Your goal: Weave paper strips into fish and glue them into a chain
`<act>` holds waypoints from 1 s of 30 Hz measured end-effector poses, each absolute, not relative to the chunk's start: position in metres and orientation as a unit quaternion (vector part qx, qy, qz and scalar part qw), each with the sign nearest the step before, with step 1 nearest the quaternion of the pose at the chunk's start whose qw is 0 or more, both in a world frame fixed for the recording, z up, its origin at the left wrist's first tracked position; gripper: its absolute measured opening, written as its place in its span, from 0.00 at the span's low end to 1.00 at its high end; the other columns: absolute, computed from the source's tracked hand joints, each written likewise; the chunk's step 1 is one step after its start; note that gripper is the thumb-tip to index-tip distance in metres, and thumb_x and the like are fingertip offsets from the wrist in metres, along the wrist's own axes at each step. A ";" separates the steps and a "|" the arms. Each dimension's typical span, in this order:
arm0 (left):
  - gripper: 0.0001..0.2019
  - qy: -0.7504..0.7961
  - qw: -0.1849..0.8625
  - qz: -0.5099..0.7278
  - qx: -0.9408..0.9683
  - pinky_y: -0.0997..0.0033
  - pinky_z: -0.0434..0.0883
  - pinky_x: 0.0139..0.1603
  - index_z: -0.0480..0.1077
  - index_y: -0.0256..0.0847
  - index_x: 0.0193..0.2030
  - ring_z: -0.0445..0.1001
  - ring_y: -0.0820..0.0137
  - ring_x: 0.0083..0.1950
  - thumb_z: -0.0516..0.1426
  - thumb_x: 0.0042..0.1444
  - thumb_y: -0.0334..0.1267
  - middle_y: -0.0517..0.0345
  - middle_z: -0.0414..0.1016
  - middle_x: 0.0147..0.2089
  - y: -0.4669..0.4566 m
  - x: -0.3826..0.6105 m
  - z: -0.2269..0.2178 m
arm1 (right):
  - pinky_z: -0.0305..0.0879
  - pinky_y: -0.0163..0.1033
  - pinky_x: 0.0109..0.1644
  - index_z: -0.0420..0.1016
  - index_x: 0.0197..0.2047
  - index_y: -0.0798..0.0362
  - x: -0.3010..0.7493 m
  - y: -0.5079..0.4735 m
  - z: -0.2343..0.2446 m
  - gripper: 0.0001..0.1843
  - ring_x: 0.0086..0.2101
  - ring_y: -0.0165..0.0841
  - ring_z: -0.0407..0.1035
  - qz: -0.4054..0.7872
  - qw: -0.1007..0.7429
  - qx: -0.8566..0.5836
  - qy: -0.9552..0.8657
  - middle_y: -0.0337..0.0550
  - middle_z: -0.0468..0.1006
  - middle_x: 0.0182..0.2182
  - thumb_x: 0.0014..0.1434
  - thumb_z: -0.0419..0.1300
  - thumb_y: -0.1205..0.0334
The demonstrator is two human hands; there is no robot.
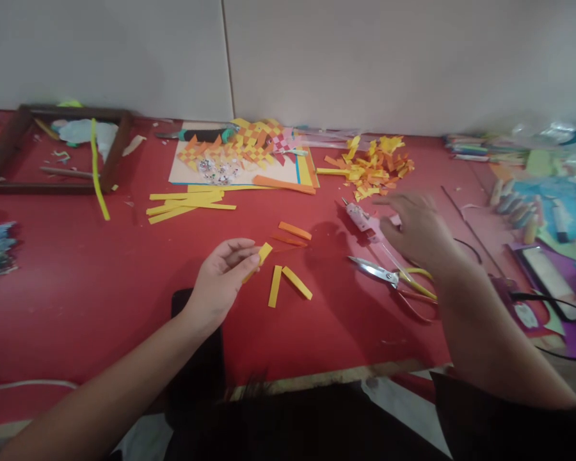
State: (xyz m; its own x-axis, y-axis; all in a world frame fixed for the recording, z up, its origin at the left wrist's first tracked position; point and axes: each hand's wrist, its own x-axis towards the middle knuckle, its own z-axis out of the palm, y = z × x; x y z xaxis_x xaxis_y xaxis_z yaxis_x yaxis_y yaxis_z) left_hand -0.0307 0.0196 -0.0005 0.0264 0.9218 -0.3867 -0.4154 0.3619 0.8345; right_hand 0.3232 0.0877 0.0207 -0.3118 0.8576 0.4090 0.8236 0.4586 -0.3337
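Pinched between the thumb and fingers of the left hand (221, 272) is a yellow strip (263, 255) of paper. Its far end sticks out past the fingertips, just above the red table (77, 288). The hand is low in the middle of the table, with the palm turned up a little.

Just to the right of it, two short strips (274, 286) lie flat on the table. They are yellow too, and they make a V shape. A bit past them lie orange strips (294, 230).

The right hand (415, 230) is open, with its fingers spread, and holds nothing. It is blurry. It hangs over the back end of a pink glue gun (362, 221), but one cannot tell if it touches it. Scissors (388, 276) lie under the wrist, blades shut and pointing left.

Farther off, long strips (187, 203) of yellow paper lie in a loose bunch. Behind them is a woven mat (249, 144) of yellow and orange paper on a pale card (187, 171). To its right is a heap of scraps (374, 166) in yellow and orange.

At the far left is a wooden frame (9, 153). At the far right lie pens (513, 208) and coloured paper.
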 end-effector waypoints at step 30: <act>0.10 0.601 0.162 0.145 0.769 0.48 0.69 0.49 0.70 0.39 0.38 0.71 0.50 0.44 0.59 0.58 0.44 0.45 0.69 0.39 0.052 -0.057 -0.003 | 0.70 0.39 0.38 0.81 0.39 0.50 0.179 0.024 0.000 0.06 0.33 0.31 0.74 0.384 0.394 -0.488 -0.678 0.42 0.83 0.35 0.62 0.64 0.58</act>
